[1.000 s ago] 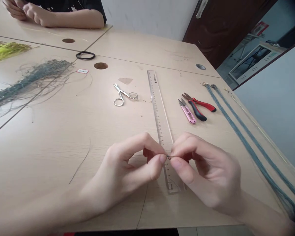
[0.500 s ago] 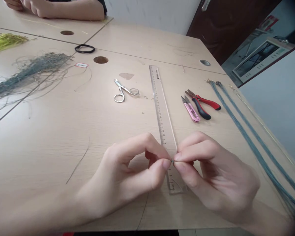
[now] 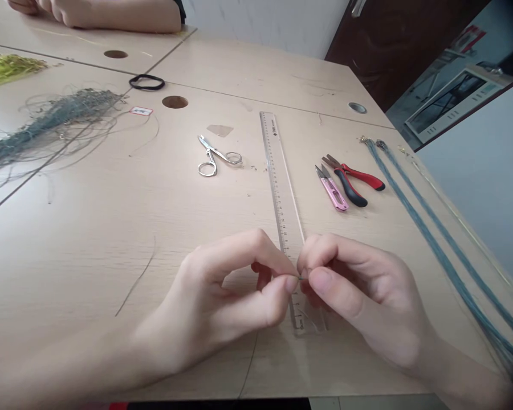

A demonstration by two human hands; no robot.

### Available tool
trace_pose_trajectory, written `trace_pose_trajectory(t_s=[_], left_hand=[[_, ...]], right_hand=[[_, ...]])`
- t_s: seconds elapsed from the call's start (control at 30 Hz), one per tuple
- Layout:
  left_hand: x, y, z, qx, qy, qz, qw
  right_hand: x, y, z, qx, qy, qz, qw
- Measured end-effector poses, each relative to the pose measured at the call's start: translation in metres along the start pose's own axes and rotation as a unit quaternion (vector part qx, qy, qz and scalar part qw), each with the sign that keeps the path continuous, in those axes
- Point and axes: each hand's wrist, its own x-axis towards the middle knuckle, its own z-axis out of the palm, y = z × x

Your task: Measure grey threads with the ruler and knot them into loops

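Note:
Thumb and forefinger of my left hand pinch a thin dark green cord, of which only a tiny piece shows. My right hand meets it from the right, with thumb and curled fingers closed around the cord's other side; its exact grip is partly hidden. Both hands are over the lower end of a clear ruler. Silver scissors lie left of the ruler. To its right are pink snips and red-and-black pliers.
Blue-grey cords lie tangled at left, near yellow-green strands and a black band. Long teal cords run down the right side. A loose thread lies beside my left forearm. Across the table rests another person's forearm.
My right hand's thumb has shifted up and slightly right, and its fingers have curled differently around the cord. My left hand keeps its pinch in nearly the same place.

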Motion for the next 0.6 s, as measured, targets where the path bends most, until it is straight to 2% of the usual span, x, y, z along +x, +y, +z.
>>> trace_pose_trajectory(t_s=[0.47, 0.6], left_hand=[[0.0023, 0.0011, 0.0001, -0.012, -0.03, -0.006, 0.999], [0.0027, 0.004, -0.0004, -0.021, -0.039, -0.011, 0.999]], right_hand=[[0.0007, 0.0006, -0.001, 0.067, -0.048, 0.017, 0.996], [-0.0015, 0.0022, 0.0009, 0.032, -0.025, -0.037, 0.998]])
